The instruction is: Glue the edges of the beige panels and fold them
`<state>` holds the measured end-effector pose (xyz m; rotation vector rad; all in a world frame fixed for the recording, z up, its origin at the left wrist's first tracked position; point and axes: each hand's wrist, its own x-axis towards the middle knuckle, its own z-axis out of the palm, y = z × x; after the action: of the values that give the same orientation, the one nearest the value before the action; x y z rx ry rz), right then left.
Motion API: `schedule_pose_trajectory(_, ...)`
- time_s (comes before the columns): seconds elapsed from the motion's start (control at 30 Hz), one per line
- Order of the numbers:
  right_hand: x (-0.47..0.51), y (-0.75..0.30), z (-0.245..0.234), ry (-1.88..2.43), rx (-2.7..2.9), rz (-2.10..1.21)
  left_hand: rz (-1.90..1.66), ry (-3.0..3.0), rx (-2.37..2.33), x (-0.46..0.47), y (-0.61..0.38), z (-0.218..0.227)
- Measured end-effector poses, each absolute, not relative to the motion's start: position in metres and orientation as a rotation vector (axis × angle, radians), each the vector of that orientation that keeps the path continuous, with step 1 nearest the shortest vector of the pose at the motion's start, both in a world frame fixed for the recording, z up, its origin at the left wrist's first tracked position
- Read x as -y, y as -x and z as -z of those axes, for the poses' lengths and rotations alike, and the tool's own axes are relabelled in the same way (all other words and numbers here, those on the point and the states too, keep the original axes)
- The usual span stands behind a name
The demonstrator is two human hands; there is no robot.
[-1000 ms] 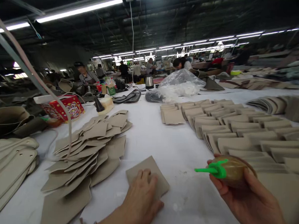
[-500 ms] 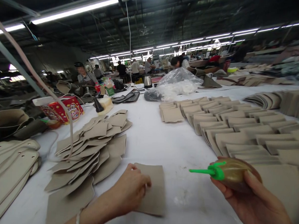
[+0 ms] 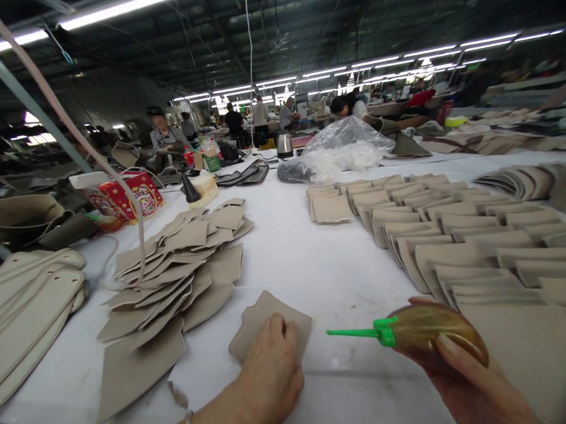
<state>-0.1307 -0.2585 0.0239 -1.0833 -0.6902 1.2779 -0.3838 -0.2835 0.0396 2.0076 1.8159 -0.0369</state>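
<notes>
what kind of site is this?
Likely a leather-goods or bag workshop: cut pieces stacked along a long white table, a glue bottle in the right hand, other workers at benches behind.

The squeeze bottle near right is amber with a bright green nozzle. Flat cut pieces are beige on a white surface. The box far left is red and patterned.

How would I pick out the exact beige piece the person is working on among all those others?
On the white table, find the loose heap of beige pieces at the left. Just right of it, one beige piece lies alone under the left hand. The green nozzle of the bottle in the right hand points toward it.
</notes>
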Motion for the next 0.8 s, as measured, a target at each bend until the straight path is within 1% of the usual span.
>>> schedule_pose_trajectory(0.1,0.260,0.136,-0.023,1.068,0.747,-1.303,0.086,-1.998,-1.875,0.281,0.379,-0.041)
schedule_pose_trajectory(0.37,0.257,0.138,-0.025,1.091,0.806,-1.215,0.285,-2.105,-1.839,0.263,0.376,-0.044)
schedule_pose_trajectory(0.57,0.257,0.143,-0.031,1.110,0.832,-1.205,0.111,-2.144,-1.785,0.275,0.386,-0.039)
schedule_pose_trajectory(0.8,0.257,0.144,-0.030,1.096,0.829,-1.203,0.152,-2.115,-1.763,0.272,0.389,-0.043)
